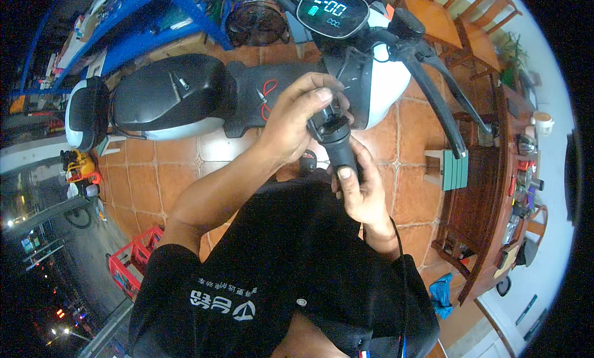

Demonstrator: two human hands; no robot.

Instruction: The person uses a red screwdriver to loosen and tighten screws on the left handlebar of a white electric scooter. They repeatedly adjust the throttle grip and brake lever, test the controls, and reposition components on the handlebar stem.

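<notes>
My left hand (304,105) is closed round the upper part of a black handlebar switch housing (331,128), its thumb on top. Just below, my right hand (362,191) grips the black rubber grip (341,156). Above them are the scooter's lit display (332,10) and a bare handlebar end with a brake lever (433,98), beside the white front panel (387,92). On the black seat (145,98) lie small metal tools (176,86). A red-handled tool, apparently scissors (266,100), rests on the dark footboard (241,104).
A blue shelf unit (124,5) with clutter stands upper left, a red crate (135,259) lower left. At the right are a wooden desk (476,234), a green stool (453,170) and wooden chairs (433,18). A fan (255,25) sits behind the scooter on the tiled floor.
</notes>
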